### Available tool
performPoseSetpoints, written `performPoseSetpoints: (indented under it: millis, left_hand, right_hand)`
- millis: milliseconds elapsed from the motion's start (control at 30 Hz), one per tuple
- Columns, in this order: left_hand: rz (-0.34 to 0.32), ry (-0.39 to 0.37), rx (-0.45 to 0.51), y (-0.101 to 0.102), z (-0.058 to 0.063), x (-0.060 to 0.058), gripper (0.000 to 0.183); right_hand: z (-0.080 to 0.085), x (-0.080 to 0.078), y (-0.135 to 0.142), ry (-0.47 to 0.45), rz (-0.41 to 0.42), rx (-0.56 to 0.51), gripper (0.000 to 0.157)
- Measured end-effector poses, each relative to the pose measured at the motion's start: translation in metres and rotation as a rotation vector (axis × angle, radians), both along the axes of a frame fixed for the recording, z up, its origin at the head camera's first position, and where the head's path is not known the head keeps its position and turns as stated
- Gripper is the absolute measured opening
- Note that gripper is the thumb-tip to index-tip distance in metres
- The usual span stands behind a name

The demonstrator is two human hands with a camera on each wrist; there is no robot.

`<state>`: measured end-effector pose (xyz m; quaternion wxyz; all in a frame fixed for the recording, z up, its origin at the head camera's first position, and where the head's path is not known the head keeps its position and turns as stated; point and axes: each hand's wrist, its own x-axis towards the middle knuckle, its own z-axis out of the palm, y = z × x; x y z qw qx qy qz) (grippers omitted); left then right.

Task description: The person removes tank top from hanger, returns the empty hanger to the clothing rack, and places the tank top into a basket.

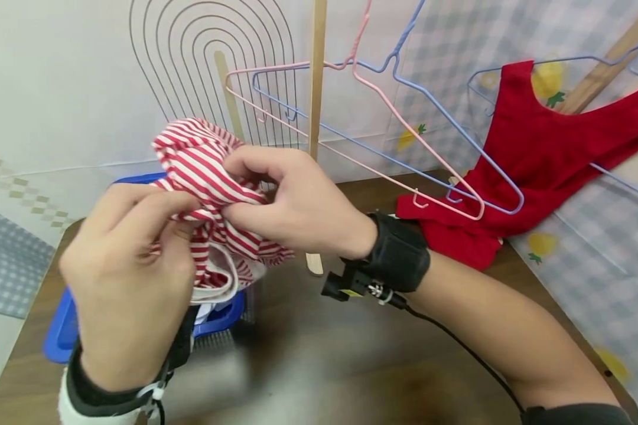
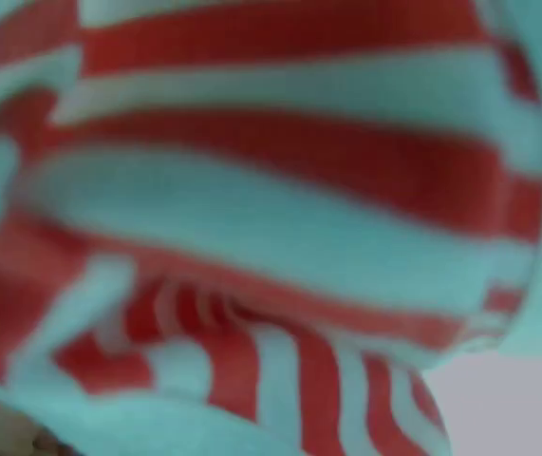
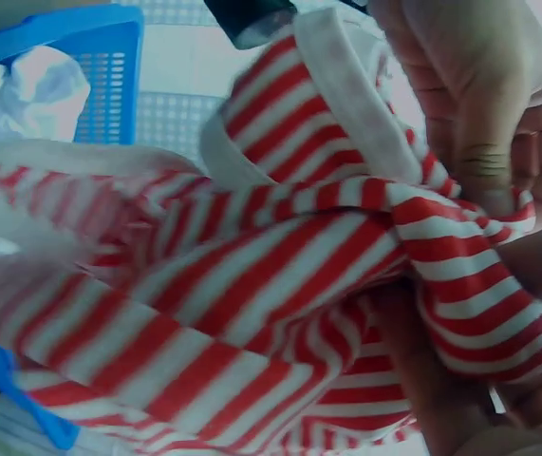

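A bunched red-and-white striped garment [image 1: 207, 171] with white trim is held up between both hands. My left hand [image 1: 133, 254] pinches its left side between thumb and curled fingers. From the right, my right hand [image 1: 298, 200] grips a fold of it, thumb in front. In the right wrist view the striped cloth [image 3: 223, 294] hangs in folds, with a white band along one edge. Stripes of the cloth [image 2: 280, 180] fill the left wrist view, close and blurred. Beneath the hands stands a blue basket [image 1: 225, 316], partly hidden by the garment and left hand.
White cloth [image 3: 33, 95] lies in the basket. A pink hanger [image 1: 393, 112] and a blue hanger [image 1: 446, 118] hang ahead, beside a wooden post [image 1: 317, 82]. A red garment [image 1: 510, 159] hangs on another blue hanger at right. A looped wire rack [image 1: 212, 65] stands behind.
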<state>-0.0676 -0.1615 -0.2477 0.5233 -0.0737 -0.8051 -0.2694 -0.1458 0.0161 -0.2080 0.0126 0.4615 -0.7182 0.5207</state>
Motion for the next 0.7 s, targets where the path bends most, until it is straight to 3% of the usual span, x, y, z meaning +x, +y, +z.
performPoseSetpoints:
  millis: [133,200,300,367,567,700]
  left_hand:
    - [0.071,0.127,0.078,-0.020,-0.004,-0.005,0.014]
    - [0.075,0.167,0.051,-0.051,-0.024,-0.017,0.010]
    - [0.098,0.128,-0.001,-0.086,-0.053,-0.034,0.010]
    - [0.097,0.060,-0.035,-0.095,-0.062,-0.039,0.013]
    - [0.045,-0.190,-0.076,-0.046,-0.029,-0.014,0.022]
    - [0.062,-0.342,-0.151,-0.037,-0.028,-0.011,0.021]
  right_hand:
    - [0.005,-0.004,-0.019,0.044,0.093,-0.096,0.015]
    - [0.006,-0.007,-0.027,0.044,0.130,-0.125,0.015]
    - [-0.001,-0.015,-0.039,-0.003,0.155,-0.136,0.014]
    - [-0.010,-0.021,-0.047,-0.044,0.161,-0.133,0.012]
    - [-0.051,-0.043,-0.072,-0.074,0.098,-0.016,0.027]
    - [-0.074,-0.054,-0.082,-0.027,0.000,0.186,0.016]
